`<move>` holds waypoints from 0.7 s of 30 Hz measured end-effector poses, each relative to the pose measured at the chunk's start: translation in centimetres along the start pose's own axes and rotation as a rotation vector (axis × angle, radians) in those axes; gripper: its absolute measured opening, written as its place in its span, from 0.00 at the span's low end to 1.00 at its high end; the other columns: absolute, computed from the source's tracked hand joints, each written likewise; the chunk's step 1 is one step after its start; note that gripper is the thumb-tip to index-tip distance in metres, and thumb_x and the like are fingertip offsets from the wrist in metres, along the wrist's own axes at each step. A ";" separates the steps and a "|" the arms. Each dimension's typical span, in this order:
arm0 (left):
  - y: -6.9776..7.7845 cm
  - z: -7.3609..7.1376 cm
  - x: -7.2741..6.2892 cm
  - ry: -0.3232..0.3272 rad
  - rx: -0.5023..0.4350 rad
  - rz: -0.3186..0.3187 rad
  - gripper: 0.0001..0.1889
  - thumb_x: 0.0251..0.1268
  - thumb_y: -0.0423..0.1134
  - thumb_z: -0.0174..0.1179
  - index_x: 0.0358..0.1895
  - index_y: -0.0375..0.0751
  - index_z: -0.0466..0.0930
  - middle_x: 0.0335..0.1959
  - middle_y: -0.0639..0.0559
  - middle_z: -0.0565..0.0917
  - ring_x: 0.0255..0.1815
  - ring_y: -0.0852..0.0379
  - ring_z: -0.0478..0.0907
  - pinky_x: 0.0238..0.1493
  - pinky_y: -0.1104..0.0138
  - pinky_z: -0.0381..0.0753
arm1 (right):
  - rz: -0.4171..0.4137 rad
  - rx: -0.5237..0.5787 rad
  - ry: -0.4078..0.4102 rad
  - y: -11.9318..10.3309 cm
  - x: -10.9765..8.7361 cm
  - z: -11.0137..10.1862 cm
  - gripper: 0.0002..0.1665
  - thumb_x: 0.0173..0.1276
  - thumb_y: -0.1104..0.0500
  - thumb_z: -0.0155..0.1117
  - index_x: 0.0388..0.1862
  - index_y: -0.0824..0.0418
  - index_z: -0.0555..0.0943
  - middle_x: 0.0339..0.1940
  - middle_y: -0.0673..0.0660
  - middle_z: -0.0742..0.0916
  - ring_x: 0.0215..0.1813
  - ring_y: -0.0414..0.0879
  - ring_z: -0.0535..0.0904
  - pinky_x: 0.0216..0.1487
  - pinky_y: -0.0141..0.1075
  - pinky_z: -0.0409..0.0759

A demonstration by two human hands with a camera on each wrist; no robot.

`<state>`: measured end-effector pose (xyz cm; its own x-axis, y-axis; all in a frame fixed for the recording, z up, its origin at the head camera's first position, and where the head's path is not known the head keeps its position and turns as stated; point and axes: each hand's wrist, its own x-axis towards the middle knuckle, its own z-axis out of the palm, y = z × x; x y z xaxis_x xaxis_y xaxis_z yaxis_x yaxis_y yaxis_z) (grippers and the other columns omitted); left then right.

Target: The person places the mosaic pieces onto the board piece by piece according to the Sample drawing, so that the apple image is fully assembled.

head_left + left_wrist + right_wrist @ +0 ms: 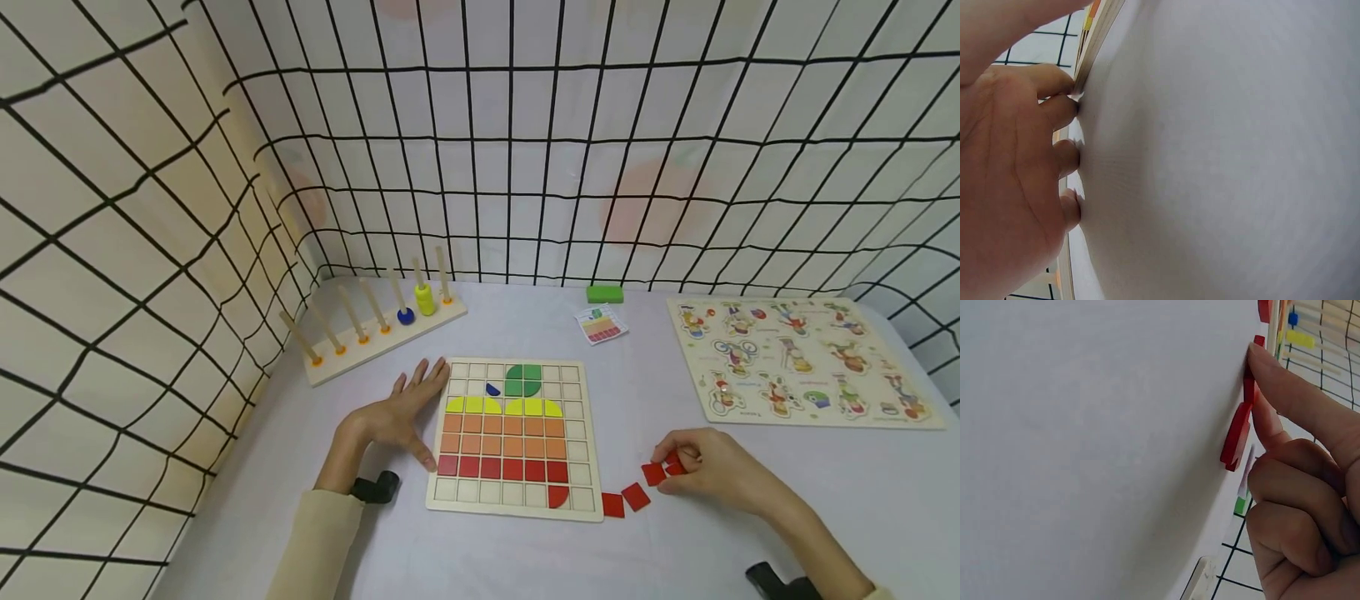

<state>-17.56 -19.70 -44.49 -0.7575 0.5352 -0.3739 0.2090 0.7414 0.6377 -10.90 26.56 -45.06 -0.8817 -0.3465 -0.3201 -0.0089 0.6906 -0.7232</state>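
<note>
A wooden grid board (pixel 580 433) lies in the middle of the table in the head view, with rows of yellow, orange and red pieces and a green round shape in its cells. My left hand (pixel 396 414) rests at its left edge, fingers spread and thumb near the lower left side. In the left wrist view, the fingertips touch the table beside the board's edge. To the right of the board, my right hand (pixel 712 467) pinches a red square tile (pixel 653 475) between thumb and index finger, the other fingers curled. More red tiles (pixel 1236 434) lie against it.
Two red tiles (pixel 636 497) lie by the board's lower right corner. Behind stand a peg stand (pixel 352 357) with blue and yellow beads, a pattern card (pixel 601 324) and a green block (pixel 604 294). A picture puzzle board (pixel 795 392) lies right; black wire mesh (pixel 510 167) encloses the table.
</note>
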 end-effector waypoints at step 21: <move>0.1 -0.1 0.0 -0.009 0.013 -0.005 0.79 0.33 0.47 0.88 0.85 0.41 0.34 0.88 0.45 0.32 0.87 0.41 0.21 0.84 0.42 0.23 | -0.153 -0.076 0.036 -10.5 2.8 9.3 0.16 0.48 0.55 0.87 0.32 0.53 0.87 0.12 0.43 0.66 0.17 0.34 0.60 0.21 0.27 0.54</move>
<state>-17.62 -19.67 -44.32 -0.7529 0.5349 -0.3835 0.2133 0.7496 0.6266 -8.89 12.43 -44.09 -0.8837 -0.4291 -0.1868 -0.1787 0.6783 -0.7128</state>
